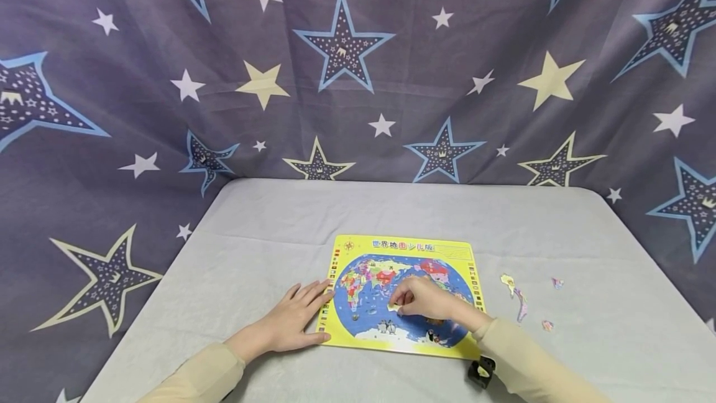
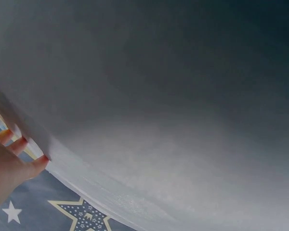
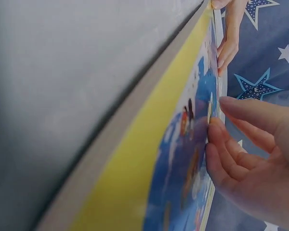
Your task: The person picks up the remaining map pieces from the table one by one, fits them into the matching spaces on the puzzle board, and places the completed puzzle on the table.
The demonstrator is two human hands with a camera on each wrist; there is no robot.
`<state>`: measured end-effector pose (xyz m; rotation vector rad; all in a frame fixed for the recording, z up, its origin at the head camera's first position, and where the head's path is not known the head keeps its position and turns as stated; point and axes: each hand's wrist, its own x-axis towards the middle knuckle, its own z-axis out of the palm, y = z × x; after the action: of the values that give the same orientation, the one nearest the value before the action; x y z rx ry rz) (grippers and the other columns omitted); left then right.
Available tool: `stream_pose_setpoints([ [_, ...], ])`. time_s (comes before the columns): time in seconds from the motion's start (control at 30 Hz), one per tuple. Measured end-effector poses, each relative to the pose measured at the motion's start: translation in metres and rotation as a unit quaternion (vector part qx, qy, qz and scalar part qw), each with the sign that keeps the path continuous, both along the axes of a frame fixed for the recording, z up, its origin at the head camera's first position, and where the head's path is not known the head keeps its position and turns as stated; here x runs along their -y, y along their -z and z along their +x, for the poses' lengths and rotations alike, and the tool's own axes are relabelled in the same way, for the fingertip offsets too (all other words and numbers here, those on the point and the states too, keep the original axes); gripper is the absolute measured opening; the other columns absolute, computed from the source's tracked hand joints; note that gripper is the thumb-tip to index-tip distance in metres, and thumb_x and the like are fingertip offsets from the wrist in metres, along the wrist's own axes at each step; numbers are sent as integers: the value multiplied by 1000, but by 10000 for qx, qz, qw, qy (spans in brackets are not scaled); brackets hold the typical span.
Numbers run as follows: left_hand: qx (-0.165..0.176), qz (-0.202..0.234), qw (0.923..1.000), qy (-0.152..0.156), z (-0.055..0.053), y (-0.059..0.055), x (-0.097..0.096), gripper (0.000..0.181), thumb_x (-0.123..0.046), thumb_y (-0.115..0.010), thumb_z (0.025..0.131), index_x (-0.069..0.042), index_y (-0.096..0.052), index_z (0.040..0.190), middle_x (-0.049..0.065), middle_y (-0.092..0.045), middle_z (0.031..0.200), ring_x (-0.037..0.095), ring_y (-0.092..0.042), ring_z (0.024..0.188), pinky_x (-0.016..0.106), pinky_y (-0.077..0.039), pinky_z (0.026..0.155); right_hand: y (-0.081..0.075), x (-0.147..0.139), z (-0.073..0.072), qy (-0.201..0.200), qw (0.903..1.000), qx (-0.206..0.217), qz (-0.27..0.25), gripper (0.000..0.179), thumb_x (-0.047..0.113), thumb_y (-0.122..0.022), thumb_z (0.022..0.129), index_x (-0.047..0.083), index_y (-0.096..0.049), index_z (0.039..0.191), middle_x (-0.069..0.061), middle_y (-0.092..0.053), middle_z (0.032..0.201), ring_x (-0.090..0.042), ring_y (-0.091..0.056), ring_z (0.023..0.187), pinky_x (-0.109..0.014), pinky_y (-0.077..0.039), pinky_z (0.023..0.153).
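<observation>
A pale piece (image 1: 393, 308) sits between right fingers (image 1: 399, 293)

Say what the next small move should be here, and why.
Probably, the right hand should set the pale piece down flat on the map board. It pinches that piece at the board's blue area, and the left hand lies at the left edge, where it could steady the board. I cannot tell whether the piece touches the board.
</observation>
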<state>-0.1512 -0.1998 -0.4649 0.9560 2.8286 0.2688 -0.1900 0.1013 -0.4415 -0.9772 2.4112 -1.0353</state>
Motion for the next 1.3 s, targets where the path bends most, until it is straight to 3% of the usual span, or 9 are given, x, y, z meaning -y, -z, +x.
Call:
stream_pose_setpoints([
  [0.2, -26, -33, 10000, 7, 0, 1, 0, 77, -64, -37, 82, -13, -28, 139, 5, -19, 146, 26, -18, 132, 52, -16, 102, -2, -3, 2, -189, 9997, 82, -96, 14, 0, -64, 77, 4, -67, 90, -3, -61, 80, -8, -54, 70, -19, -46, 62],
  [0.73, -92, -10, 10000, 10, 0, 1, 0, 77, -64, -38, 82, -14, -29, 139, 5, -20, 146, 26, -19, 132, 52, -16, 101, -8, -18, 3, -36, 9990, 409, -166, 18, 4, -61, 81, 2, -65, 98, -6, -61, 91, -12, -57, 78, -21, -47, 67],
  [1.3, -81, 8, 10000, 20, 0, 0, 0, 76, -63, -38, 82, -13, -29, 139, 5, -20, 146, 26, -19, 132, 53, -16, 101, -18, -46, 2, 158, 9997, 162, -87, 19, 3, -60, 81, 2, -63, 100, -11, -62, 98, -20, -59, 84, -24, -48, 72],
])
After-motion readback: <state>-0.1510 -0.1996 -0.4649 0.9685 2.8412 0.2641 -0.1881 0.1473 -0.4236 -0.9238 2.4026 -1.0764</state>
